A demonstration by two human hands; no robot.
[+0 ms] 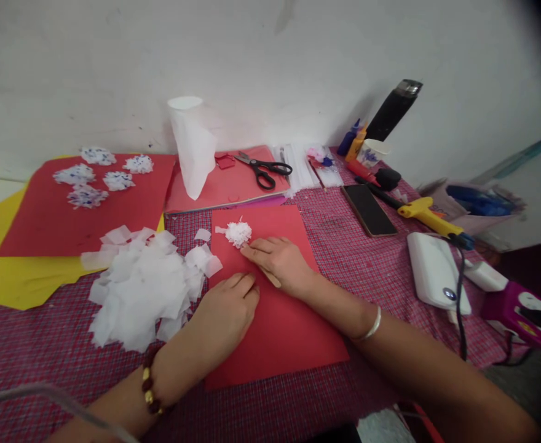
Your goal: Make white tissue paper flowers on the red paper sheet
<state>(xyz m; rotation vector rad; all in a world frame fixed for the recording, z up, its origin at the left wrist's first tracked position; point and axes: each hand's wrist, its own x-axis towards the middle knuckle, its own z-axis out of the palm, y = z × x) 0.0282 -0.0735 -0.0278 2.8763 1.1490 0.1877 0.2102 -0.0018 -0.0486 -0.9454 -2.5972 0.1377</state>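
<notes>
"Firstly, what lies along the left edge of the desk [26,351]?"

"Yellow paper [3,277], with a darker red sheet [31,215] on it bearing five speckled tufts [86,195]. Right of these, a loose pile of white paper squares [146,289]."

"Next, the left hand [227,311]?"

"Over the left edge of the bright red sheet [293,338], fingers curled inward. Whether they grip anything cannot be determined."

"Position of the white tuft [238,234]?"

"On the bright red sheet, close to its far left corner. Roughly round, so no clear long axis; one small flap projects to the left."

"And the right hand [282,264]?"

"Right of the tuft, and the nearer of the two. Its fingers lie together, narrow, pointing left, tips at the tuft's near right side. Contact is probable; a held piece cannot be confirmed. From those fingertips the tuft lies just beyond, slightly left, toward the sheet's far edge."

"Items noted toward the right edge of the desk?"

"A dark phone [369,210], a yellow-handled tool [430,215] and a white box-shaped device [431,271]."
</notes>
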